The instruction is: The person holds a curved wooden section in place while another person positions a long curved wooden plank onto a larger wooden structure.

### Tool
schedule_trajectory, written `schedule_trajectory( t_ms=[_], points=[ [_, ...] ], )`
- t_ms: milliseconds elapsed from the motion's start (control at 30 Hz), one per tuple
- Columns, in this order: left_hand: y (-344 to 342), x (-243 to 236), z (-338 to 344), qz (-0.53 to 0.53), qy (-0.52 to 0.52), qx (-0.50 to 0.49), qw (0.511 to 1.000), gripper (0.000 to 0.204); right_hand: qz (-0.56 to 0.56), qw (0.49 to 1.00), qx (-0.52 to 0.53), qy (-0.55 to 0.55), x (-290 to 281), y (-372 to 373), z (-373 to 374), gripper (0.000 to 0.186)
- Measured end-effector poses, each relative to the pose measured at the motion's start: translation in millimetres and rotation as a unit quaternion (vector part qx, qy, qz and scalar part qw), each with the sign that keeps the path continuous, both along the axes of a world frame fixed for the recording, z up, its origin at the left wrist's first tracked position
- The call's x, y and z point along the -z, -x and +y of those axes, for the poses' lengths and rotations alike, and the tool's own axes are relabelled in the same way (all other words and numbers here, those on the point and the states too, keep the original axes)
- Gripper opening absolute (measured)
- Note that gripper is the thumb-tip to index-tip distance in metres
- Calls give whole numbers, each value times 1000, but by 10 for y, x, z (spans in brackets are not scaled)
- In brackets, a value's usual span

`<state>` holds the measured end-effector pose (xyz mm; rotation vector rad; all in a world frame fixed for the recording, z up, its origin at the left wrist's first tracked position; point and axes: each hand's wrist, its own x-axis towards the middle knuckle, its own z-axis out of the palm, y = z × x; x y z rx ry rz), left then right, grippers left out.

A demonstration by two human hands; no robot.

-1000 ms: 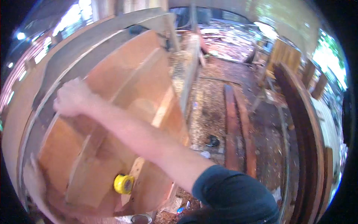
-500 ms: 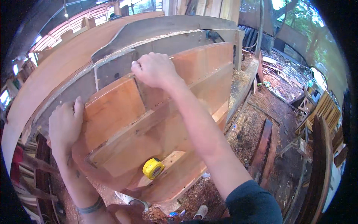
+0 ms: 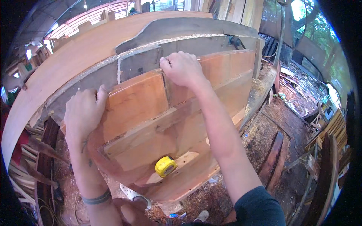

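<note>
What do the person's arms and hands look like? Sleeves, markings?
The left hand and right hand are gloveless. A short dark sleeve shows on the right arm. A dark band, tattooed or worn I can't tell, rings the left forearm, with small dark marks nearer the wrist.

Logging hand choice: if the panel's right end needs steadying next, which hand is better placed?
Right hand, probably: it's on the top edge of the panel, nearer that end. The left hand is by the left end, farther off.

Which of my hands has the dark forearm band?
Your left hand, leftmost at the wooden panel: a dark band crosses its forearm; the right hand shows none.
</note>
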<state>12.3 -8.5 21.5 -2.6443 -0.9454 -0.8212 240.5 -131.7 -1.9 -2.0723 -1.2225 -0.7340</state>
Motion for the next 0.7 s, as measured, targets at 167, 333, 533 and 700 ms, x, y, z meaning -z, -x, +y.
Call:
schedule_trajectory(
  t_ms=[167,333,533,700],
  points=[
    [23,20,9,-13,-20,7,1000,55,-13,1000,0,-13,13,3,16,42],
    [13,62,62,-24,-47,13,999,54,-17,1000,5,-11,7,4,18,43],
    [27,45,48,-20,-46,7,999,56,-28,999,-3,-31,45,-39,50,44],
    [19,-9,32,19,10,-8,1000,56,-31,999,1,-33,74,-71,75,43]
  ],
)
